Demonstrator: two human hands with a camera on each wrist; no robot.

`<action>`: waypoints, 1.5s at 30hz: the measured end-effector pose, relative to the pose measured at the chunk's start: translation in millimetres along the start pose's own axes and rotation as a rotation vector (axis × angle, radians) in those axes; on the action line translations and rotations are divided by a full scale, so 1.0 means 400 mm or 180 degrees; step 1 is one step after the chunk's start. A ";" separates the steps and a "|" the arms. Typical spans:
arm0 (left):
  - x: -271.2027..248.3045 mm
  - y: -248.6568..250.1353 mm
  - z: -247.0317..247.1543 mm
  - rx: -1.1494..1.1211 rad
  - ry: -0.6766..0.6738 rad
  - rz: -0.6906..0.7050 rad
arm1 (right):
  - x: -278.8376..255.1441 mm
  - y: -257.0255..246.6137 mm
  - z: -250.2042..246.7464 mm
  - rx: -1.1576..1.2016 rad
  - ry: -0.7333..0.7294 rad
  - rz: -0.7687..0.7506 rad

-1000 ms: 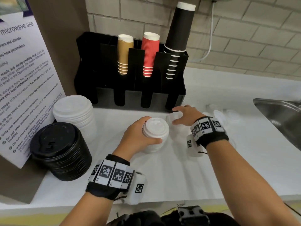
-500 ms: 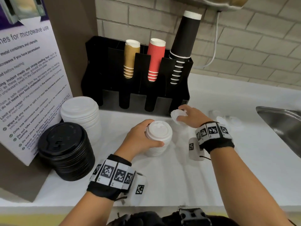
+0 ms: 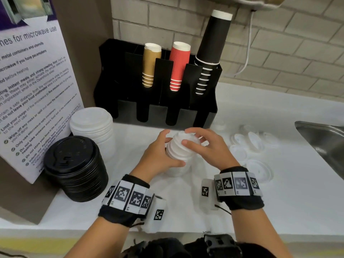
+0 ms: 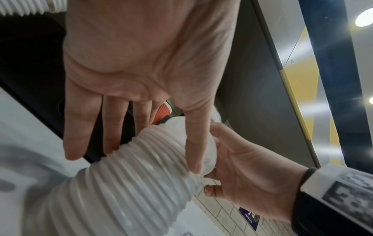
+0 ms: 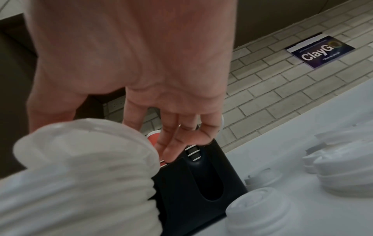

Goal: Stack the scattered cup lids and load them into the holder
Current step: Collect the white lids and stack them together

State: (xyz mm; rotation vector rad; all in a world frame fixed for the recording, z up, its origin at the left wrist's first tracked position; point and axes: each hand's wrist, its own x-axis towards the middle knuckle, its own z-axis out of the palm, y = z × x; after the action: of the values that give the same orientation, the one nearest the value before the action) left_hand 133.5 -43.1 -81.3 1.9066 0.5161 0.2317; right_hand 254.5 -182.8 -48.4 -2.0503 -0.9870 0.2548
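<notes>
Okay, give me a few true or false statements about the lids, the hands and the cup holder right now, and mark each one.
1. The left hand grips the white lid stack. True.
2. The right hand is over by the sink. False: it is at the top of the stack.
3. Loose white lids lie on the counter to the right. True.
4. The black holder holds only red cups. False: tan, red and black cups stand in it.
5. The black lid stack sits inside the holder. False: it stands on the counter.
</notes>
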 end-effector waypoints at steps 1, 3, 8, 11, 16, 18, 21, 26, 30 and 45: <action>0.000 -0.001 0.000 -0.0005 0.0001 -0.0005 | 0.000 -0.001 0.005 -0.0069 -0.0014 -0.0048; -0.001 -0.002 0.001 -0.0020 -0.0002 -0.0011 | 0.000 -0.004 0.015 -0.0189 -0.0037 -0.0122; 0.003 -0.005 0.006 -0.0030 0.0006 -0.0004 | -0.005 -0.005 0.027 -0.0372 -0.0073 -0.0222; 0.004 -0.007 0.006 -0.0033 0.0018 -0.0003 | -0.008 -0.010 0.029 -0.0496 -0.0108 -0.0242; 0.004 -0.002 0.003 -0.0014 -0.0006 0.0000 | -0.010 -0.012 0.028 -0.0373 -0.0154 -0.0284; 0.002 0.004 0.000 -0.0018 -0.0033 0.0043 | -0.010 -0.013 0.027 -0.0371 -0.0236 -0.0262; -0.004 0.010 -0.003 -0.0077 -0.0118 0.0202 | -0.008 -0.003 0.011 -0.0213 -0.0322 -0.0267; -0.008 0.020 0.000 -0.0008 -0.0427 0.0116 | 0.073 0.061 -0.058 -0.0084 0.0011 0.0606; -0.006 0.036 0.011 -0.0210 -0.0582 -0.0118 | 0.150 0.132 -0.075 -0.1516 -0.0952 0.1390; 0.045 0.069 0.067 -0.0723 -0.0490 -0.0729 | 0.171 0.127 -0.136 -0.1379 -0.0977 0.1247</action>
State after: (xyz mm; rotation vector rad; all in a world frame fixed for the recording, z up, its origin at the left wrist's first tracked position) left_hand 166.8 -65.9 -67.9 1.6145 0.5734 -0.0066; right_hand 355.3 -183.2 -41.0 -2.6587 -0.8624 0.6209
